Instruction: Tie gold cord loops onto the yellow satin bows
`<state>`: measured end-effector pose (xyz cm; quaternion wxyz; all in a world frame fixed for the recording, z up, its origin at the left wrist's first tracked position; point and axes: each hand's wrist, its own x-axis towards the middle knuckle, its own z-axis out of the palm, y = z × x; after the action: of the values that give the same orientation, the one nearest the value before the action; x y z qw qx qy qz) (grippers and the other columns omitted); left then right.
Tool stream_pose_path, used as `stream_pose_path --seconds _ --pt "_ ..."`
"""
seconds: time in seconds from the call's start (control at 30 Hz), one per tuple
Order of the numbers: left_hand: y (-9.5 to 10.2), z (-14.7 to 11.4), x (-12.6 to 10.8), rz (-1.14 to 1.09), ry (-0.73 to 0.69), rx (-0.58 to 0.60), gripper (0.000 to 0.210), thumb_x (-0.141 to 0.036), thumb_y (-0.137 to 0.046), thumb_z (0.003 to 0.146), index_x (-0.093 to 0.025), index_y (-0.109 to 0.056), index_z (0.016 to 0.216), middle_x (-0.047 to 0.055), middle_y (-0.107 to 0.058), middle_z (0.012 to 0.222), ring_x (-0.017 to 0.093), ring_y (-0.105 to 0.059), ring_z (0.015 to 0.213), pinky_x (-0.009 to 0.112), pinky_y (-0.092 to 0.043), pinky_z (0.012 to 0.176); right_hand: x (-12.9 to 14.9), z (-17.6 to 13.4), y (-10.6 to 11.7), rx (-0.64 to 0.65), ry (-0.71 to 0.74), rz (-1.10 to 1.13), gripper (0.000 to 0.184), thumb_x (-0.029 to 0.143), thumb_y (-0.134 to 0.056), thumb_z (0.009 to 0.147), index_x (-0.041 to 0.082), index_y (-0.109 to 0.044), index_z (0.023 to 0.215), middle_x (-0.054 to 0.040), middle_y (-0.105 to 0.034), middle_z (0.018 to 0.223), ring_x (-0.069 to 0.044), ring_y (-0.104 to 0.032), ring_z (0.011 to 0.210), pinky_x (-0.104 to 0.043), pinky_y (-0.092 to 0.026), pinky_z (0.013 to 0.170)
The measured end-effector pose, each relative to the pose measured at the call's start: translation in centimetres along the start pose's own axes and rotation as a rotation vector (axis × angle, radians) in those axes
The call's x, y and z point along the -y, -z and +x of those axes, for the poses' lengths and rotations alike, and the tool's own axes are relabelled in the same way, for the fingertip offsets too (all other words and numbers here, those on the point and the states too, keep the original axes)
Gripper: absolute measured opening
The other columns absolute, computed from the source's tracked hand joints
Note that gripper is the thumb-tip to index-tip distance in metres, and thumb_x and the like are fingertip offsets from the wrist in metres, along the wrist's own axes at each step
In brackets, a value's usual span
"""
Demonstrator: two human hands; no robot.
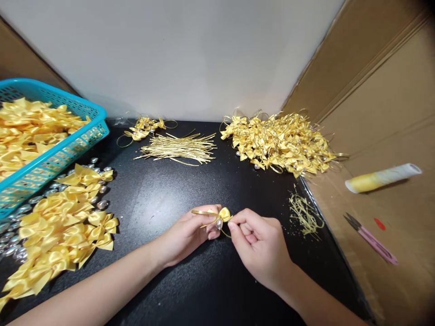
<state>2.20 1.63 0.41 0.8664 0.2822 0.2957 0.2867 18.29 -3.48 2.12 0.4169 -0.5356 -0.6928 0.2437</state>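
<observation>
Between thumb and fingers my left hand (pixel 193 228) pinches a yellow satin bow (pixel 224 214) with a loop of gold cord running to its left. A clear teardrop gem (pixel 219 223) hangs at the bow's middle. My right hand (pixel 256 235) is closed, its thumb and forefinger pinching a thin gold cord end at the bow's right side. Another stretch of cord curves below the bow toward my right fingers. My left fingers hide part of the bow. Beyond both hands lies a bundle of cut gold cords (pixel 180 147).
Loose yellow bows (pixel 64 222) and silvery gems (pixel 102 205) lie at left beside a turquoise basket (pixel 102 115) of bows. Finished-looking bows with cord loops (pixel 282 142) are heaped at back right. Cord scraps (pixel 304 215), pink-handled snips (pixel 374 242) and a tube (pixel 384 178) are at right.
</observation>
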Motion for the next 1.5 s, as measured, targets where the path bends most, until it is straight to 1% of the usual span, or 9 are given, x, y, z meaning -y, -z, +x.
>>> stream_pose_path --seconds 0.1,0.17,0.27,0.33,0.57,0.8,1.0,1.23,1.5 --pt "0.0 0.0 0.1 0.017 -0.011 0.007 0.026 -0.023 -0.065 0.075 -0.015 -0.049 0.056 -0.001 -0.041 0.065 0.012 -0.033 0.063 0.024 -0.032 0.059 0.1 0.2 0.1 -0.003 0.032 -0.028 0.019 0.008 -0.05 0.084 0.018 -0.056 0.07 0.0093 -0.029 0.05 -0.005 -0.031 0.041 -0.018 -0.03 0.044" --pt "0.1 0.0 0.2 0.028 -0.018 -0.001 0.025 -0.021 -0.063 0.076 -0.015 -0.048 0.057 -0.001 -0.041 0.065 0.012 -0.033 0.063 0.024 -0.033 0.059 0.2 0.2 0.3 -0.015 0.079 -0.077 0.018 0.008 -0.05 0.085 0.017 -0.059 0.072 0.0067 -0.038 0.052 -0.007 -0.04 0.046 -0.018 -0.036 0.048" --pt "0.2 0.0 0.3 0.029 -0.015 -0.012 0.026 -0.021 -0.061 0.077 -0.016 -0.048 0.056 0.0 -0.041 0.067 0.012 -0.034 0.064 0.024 -0.034 0.059 0.2 0.3 0.6 -0.046 0.132 -0.19 0.018 0.009 -0.051 0.086 0.016 -0.065 0.077 -0.0014 -0.056 0.07 -0.01 -0.053 0.058 -0.021 -0.045 0.058" --pt "0.2 0.0 0.3 0.024 -0.008 -0.015 0.025 -0.022 -0.062 0.076 -0.016 -0.048 0.056 0.0 -0.04 0.066 0.012 -0.034 0.064 0.024 -0.034 0.059 0.1 0.3 0.8 -0.052 0.147 -0.242 0.018 0.009 -0.052 0.087 0.016 -0.067 0.079 -0.0048 -0.06 0.079 -0.011 -0.056 0.062 -0.023 -0.047 0.062" --pt "0.2 0.1 0.2 -0.035 0.011 -0.056 0.017 -0.028 -0.07 0.072 -0.015 -0.06 0.066 -0.003 -0.037 0.061 0.012 -0.03 0.061 0.023 -0.034 0.058 -0.8 0.2 0.7 0.002 0.156 -0.22 0.02 0.008 -0.051 0.09 0.016 -0.069 0.086 -0.005 -0.063 0.076 -0.014 -0.06 0.07 -0.025 -0.05 0.068" --pt "0.1 0.1 0.2 -0.005 0.009 -0.054 0.017 -0.028 -0.068 0.073 -0.015 -0.059 0.066 -0.002 -0.037 0.063 0.012 -0.031 0.061 0.024 -0.034 0.059 -0.5 0.2 0.7 -0.008 0.174 -0.244 0.025 0.008 -0.048 0.09 0.017 -0.07 0.083 -0.0037 -0.062 0.073 -0.013 -0.06 0.066 -0.023 -0.051 0.064" --pt "0.1 0.1 0.3 -0.004 0.014 -0.068 0.019 -0.026 -0.067 0.073 -0.015 -0.056 0.062 -0.002 -0.037 0.062 0.012 -0.031 0.061 0.024 -0.033 0.058 -0.6 0.2 0.6 0.003 0.19 -0.285 0.027 0.005 -0.045 0.09 0.016 -0.069 0.089 -0.0044 -0.059 0.076 -0.012 -0.057 0.066 -0.021 -0.049 0.064" --pt "0.1 0.2 0.3 -0.06 0.022 -0.09 0.019 -0.028 -0.072 0.069 -0.015 -0.058 0.068 -0.003 -0.039 0.062 0.011 -0.03 0.062 0.022 -0.033 0.058 -0.4 0.4 0.4 -0.038 0.11 -0.085 0.021 0.007 -0.051 0.087 0.017 -0.069 0.083 -0.0033 -0.061 0.074 -0.013 -0.06 0.066 -0.021 -0.05 0.06" --pt "0.0 0.0 0.2 -0.036 0.007 -0.06 0.023 -0.027 -0.069 0.07 -0.016 -0.051 0.062 -0.003 -0.037 0.062 0.012 -0.03 0.063 0.022 -0.033 0.058 -0.5 0.2 0.0 -0.05 0.017 0.034 0.018 0.005 -0.055 0.084 0.016 -0.069 0.079 -0.0015 -0.058 0.07 -0.01 -0.053 0.058 -0.021 -0.046 0.054"
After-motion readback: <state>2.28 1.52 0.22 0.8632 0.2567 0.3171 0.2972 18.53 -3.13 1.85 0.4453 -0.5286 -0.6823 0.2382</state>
